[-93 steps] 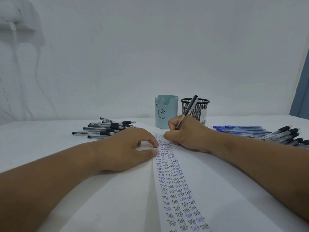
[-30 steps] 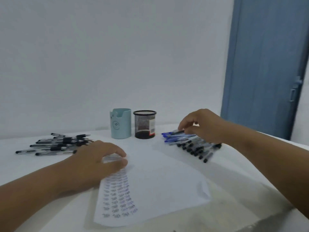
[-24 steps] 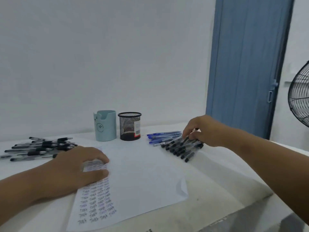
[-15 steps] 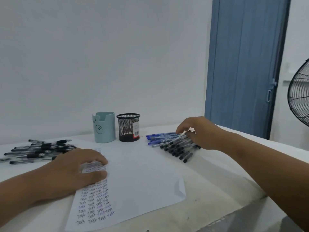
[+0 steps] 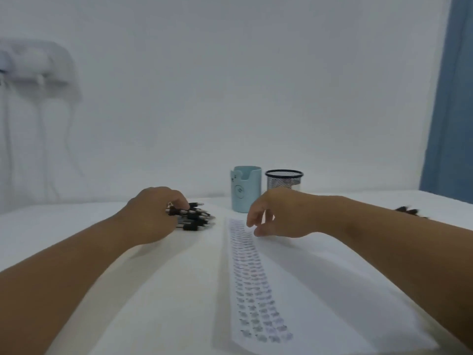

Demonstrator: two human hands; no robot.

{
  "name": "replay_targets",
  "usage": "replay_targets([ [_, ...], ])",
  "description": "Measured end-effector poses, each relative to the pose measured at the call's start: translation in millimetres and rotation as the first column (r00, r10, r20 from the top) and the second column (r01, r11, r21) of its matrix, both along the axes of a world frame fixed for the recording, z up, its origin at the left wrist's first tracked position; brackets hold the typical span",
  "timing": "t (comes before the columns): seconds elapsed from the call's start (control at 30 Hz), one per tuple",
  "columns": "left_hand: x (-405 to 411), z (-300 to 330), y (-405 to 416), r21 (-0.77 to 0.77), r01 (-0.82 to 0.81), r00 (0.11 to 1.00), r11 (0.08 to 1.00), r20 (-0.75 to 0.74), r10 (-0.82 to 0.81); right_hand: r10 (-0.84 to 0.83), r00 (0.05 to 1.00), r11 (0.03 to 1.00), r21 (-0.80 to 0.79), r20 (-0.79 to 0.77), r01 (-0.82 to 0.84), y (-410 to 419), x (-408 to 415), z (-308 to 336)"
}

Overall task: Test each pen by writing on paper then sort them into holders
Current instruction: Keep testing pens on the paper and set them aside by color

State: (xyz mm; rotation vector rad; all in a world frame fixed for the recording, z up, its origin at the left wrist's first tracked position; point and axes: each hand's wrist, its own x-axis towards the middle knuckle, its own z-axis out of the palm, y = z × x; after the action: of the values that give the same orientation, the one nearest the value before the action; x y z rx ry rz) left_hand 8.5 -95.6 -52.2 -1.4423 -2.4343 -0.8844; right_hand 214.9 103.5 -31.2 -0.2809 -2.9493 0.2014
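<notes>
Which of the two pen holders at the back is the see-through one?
The black wire-mesh cup, the right-hand one of the pair: you can see through its mesh wall. The pale blue plastic cup beside it on the left has a solid wall with a face on it.

A plain white wall (image 5: 230,85) fills most of the view, evenly lit with soft, cool light and no hard shadows. At the right edge stands a blue door (image 5: 453,111), running from the top of the picture down to the table. High on the left of the wall sits a white fixture (image 5: 33,62), blurred, with thin cords (image 5: 43,149) hanging down from it toward the table. A white table (image 5: 51,226) spans the lower half, its far edge meeting the wall; its surface is matte and pale, shading a little darker toward the near left
</notes>
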Motion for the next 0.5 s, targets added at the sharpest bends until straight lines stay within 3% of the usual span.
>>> replay_targets([
  [0.1,-19.9,0.6,-11.7,-0.123,-0.070,0.997,0.990,0.000,0.071,-0.002,0.994,1.000,0.019,0.109,0.000,2.6,-18.8,1.0],
  [0.23,-32.3,-0.5,-15.4,-0.249,-0.094,0.994,0.964,-0.070,0.079,0.028,0.991,1.000,-0.007,0.129,-0.027,10.3,-27.0,3.1],
  [0.5,-41.8,-8.4,-5.8,-0.225,-0.068,0.989,0.972,-0.142,0.036,0.037,0.973,0.984,-0.160,-0.229,-0.076,22.8,-18.7,-38.8],
])
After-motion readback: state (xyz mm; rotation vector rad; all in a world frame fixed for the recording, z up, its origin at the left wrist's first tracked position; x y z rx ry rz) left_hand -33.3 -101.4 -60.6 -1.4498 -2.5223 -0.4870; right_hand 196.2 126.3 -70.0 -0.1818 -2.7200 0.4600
